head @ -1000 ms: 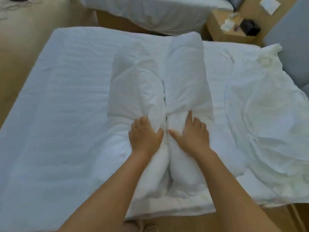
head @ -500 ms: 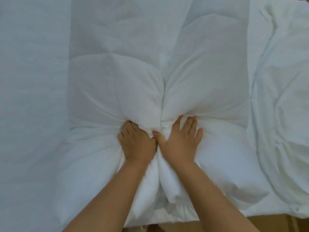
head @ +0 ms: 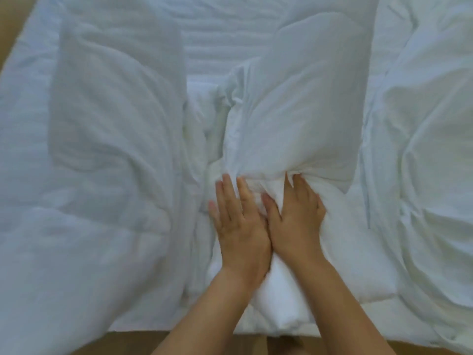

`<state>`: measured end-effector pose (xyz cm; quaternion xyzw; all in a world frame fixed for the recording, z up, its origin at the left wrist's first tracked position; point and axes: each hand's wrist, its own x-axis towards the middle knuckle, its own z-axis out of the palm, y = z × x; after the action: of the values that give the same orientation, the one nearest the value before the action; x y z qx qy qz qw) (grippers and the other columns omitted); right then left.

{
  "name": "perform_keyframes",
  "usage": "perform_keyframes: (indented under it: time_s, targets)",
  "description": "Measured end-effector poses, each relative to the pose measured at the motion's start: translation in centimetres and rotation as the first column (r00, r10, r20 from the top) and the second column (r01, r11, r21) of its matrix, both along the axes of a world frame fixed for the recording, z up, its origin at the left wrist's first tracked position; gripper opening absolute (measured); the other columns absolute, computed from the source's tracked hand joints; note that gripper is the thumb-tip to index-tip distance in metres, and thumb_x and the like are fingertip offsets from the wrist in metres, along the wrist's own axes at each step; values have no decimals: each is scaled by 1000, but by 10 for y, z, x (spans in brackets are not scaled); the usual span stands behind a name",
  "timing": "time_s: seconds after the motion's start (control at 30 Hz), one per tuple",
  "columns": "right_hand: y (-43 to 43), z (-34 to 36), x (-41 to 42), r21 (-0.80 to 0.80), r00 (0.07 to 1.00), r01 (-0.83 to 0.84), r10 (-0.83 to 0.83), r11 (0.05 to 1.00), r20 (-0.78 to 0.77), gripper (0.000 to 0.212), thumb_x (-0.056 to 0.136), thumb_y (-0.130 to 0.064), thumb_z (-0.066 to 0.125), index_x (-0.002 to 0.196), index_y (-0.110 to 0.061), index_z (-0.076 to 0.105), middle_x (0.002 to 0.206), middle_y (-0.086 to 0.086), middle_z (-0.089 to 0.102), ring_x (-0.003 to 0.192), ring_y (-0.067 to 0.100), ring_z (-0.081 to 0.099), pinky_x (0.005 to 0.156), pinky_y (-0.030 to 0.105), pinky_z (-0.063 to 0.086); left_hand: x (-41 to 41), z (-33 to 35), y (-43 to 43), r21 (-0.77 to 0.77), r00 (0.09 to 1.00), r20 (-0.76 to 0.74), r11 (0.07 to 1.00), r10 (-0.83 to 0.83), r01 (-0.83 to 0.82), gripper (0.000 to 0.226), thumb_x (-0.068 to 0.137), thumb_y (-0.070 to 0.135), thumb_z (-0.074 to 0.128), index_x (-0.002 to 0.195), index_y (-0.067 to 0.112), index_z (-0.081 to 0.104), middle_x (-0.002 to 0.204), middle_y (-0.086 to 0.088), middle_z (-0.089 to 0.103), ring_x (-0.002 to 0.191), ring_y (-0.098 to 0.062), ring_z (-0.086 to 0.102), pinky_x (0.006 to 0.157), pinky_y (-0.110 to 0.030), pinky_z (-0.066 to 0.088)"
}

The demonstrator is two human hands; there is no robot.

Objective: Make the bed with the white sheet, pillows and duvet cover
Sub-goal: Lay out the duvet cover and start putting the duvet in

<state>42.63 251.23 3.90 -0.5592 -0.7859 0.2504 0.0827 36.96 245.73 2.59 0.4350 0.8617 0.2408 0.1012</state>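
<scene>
A thick white duvet [head: 302, 111] lies across the bed [head: 230, 42], folded into 2 long padded sections that run away from the near edge, with a gap of crumpled cloth between them. The left section [head: 110, 129] is flat and broad, its surface soft and quilted, with shallow diagonal creases; the right section stands plumper and rounder, its cotton drawn into tight radiating wrinkles where the hands meet it. The left hand [head: 238, 226] lies palm down on the bunched fabric at the inner side of the right section, its fingers [head: 227, 190] straight and slightly spread, pressing the cloth. The right hand [head: 297, 216] sits just beside it, the 2 touching along their inner edges; its fingers [head: 299, 185] curl into a fold of the duvet and grip it, the tips buried in the cloth. Further right a thinner, limp white duvet cover [head: 422, 149], perhaps only a sheet since the blur hides its seams, lies rumpled in loose rounded folds. Beneath everything the white sheet [head: 220, 32] shows faint woven stripes. A strip of brown floor [head: 133, 342] runs below the near edge of the bed.
</scene>
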Motion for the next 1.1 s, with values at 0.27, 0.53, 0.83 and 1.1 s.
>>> perform_keyframes:
  time_s: [0.27, 0.53, 0.83, 1.1]
  targets:
    - [93, -42, 232, -180, 866, 500, -490, 847, 100, 68, 92, -48, 51, 143, -8, 33, 140, 19, 43, 127, 37, 41, 102, 46, 36, 159, -44, 104, -467, 826, 424, 692, -371, 550, 72, 91, 64, 28, 147, 42, -12, 160, 4, -5, 141, -39, -20, 107, -64, -8]
    - [93, -59, 253, -21, 893, 448, -446, 894, 61, 61, 96, -31, 47, 150, -17, 23, 148, 23, 28, 134, 39, 28, 107, 53, 23, 145, -41, 97, -203, 906, 108, 883, -410, 423, 62, 85, 38, 63, 137, 10, 46, 144, -13, 41, 134, -32, 35, 112, -40, 22]
    - [65, -61, 161, -175, 980, -99, 127, 980, 154, 72, 90, -65, 28, 150, -39, -2, 160, 4, -4, 145, 26, -11, 102, 63, -19, 84, -19, 81, -84, 998, -39, 995, 51, -54, 83, 71, 33, 76, 141, 16, 35, 144, -8, 32, 133, -27, 27, 106, -46, 23]
    - [64, -55, 116, -245, 975, -191, 213, 951, 64, 70, 90, -63, 29, 149, -41, -1, 159, 5, -11, 144, 27, -8, 111, 58, -7, 43, -23, 69, -313, 922, 290, 936, 257, -162, 105, 67, 59, 72, 148, 23, 16, 147, -6, 28, 135, -25, 29, 109, -44, 30]
